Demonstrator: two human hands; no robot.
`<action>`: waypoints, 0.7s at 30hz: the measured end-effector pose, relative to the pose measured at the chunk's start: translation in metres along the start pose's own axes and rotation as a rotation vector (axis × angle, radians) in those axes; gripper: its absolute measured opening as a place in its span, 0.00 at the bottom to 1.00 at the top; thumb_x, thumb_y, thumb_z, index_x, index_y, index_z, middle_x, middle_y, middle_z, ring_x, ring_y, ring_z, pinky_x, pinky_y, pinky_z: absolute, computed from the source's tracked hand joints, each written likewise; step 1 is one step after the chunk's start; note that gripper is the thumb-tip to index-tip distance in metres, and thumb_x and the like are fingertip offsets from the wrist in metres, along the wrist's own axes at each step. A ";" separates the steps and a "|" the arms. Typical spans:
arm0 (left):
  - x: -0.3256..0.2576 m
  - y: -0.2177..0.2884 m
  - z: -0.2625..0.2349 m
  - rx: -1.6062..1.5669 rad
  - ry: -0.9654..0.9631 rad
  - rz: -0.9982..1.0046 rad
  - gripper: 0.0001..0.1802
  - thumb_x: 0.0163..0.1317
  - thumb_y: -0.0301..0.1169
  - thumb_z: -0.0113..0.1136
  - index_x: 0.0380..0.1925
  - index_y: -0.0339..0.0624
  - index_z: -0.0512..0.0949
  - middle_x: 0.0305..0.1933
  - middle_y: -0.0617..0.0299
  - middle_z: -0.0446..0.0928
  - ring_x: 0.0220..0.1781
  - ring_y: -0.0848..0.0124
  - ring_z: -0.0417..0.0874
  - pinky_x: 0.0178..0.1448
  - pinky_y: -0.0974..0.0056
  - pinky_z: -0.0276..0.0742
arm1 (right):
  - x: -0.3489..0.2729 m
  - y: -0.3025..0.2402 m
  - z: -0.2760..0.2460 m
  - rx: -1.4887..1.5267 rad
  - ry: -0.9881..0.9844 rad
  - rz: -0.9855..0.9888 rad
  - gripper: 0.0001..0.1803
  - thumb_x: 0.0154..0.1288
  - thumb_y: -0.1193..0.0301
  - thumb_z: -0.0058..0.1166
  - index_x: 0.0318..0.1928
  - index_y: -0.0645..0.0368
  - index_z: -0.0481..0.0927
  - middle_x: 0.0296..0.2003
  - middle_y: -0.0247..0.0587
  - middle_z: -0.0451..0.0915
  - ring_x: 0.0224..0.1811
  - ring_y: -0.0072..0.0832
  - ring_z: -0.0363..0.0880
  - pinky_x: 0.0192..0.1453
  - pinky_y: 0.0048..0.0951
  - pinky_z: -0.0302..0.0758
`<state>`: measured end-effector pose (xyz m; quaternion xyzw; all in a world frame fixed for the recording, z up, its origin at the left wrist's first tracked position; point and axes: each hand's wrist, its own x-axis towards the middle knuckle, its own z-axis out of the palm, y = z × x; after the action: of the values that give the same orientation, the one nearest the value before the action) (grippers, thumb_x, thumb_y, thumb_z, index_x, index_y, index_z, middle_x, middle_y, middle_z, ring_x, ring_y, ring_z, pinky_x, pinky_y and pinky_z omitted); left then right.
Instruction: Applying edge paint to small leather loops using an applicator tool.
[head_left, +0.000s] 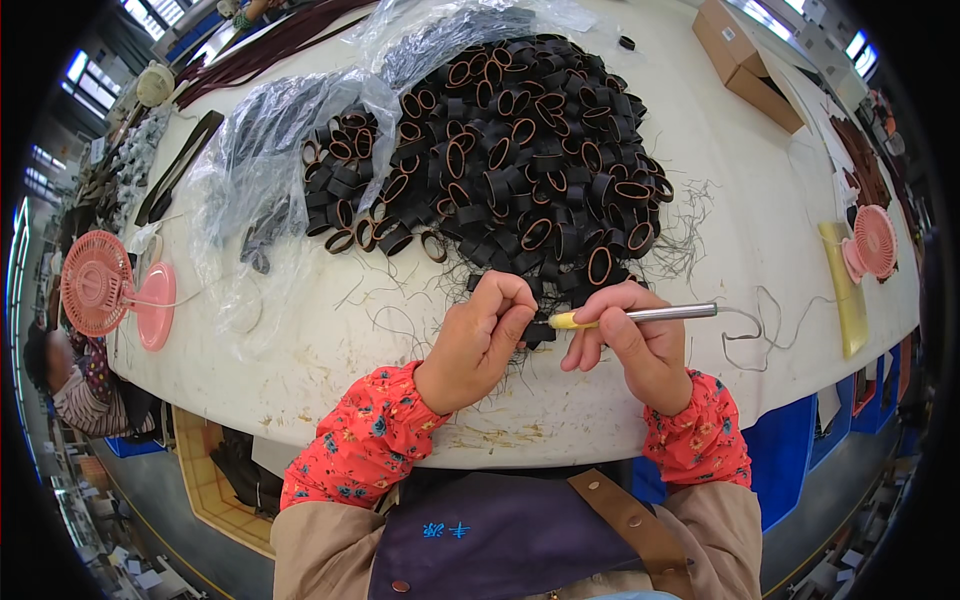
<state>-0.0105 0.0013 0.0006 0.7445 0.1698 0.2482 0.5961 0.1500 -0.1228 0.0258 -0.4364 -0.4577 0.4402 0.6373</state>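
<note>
Fingers (505, 300) of my left hand (480, 345) are curled shut around a small black loop (538, 333), pinching it just above the near edge of the bench (760, 200), right at the foot of the big heap of black loops (520, 150). My right hand (640, 345) is closed on a pen-like tool (640, 315) with a yellow collar and a metal shaft, its yellow end almost touching the loop and my left fingertips, its cord trailing off to the right.

I judge the main risk to be in that closeness: the working end sits so near my left fingertips that a small slip could catch skin instead of the loop. I cannot tell how much of the loop is actually clamped, since my fingers hide most of it; if the hold is shallow, pressure from the tool could twist the loop out and drop it among the others, where it would be hard to find again.

Loose dark threads (690, 240) lie scattered around the heap and under my hands, and they could snag on the tool tip. The cord (760, 325) curls across the bench beside my right wrist; a tug on it could jerk my aim. The clear plastic bags (260, 150) to the left and the pink fan (95, 280) are well apart.
</note>
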 end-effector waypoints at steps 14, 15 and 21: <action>0.002 0.001 0.000 -0.078 0.056 0.005 0.06 0.67 0.21 0.49 0.42 0.37 0.66 0.29 0.62 0.75 0.30 0.79 0.76 0.33 0.74 0.71 | 0.012 0.004 0.006 -0.674 0.025 -0.197 0.15 0.58 0.81 0.58 0.47 0.59 0.76 0.35 0.39 0.78 0.34 0.23 0.79 0.37 0.22 0.75; 0.001 0.000 -0.001 -0.057 0.055 0.030 0.06 0.66 0.21 0.49 0.42 0.37 0.66 0.30 0.62 0.75 0.32 0.80 0.76 0.34 0.74 0.71 | 0.012 0.008 0.007 -0.636 0.013 -0.200 0.16 0.56 0.81 0.59 0.46 0.58 0.76 0.34 0.38 0.78 0.33 0.23 0.78 0.36 0.22 0.74; 0.007 -0.009 0.001 -0.270 0.207 0.076 0.10 0.61 0.19 0.55 0.42 0.38 0.69 0.39 0.62 0.75 0.35 0.78 0.75 0.38 0.73 0.71 | 0.007 0.008 0.003 -0.472 0.070 -0.061 0.13 0.60 0.79 0.57 0.46 0.57 0.75 0.31 0.32 0.74 0.30 0.16 0.73 0.34 0.19 0.71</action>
<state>-0.0032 0.0062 -0.0068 0.6342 0.1669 0.3663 0.6601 0.1473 -0.1138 0.0204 -0.5743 -0.5385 0.2860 0.5462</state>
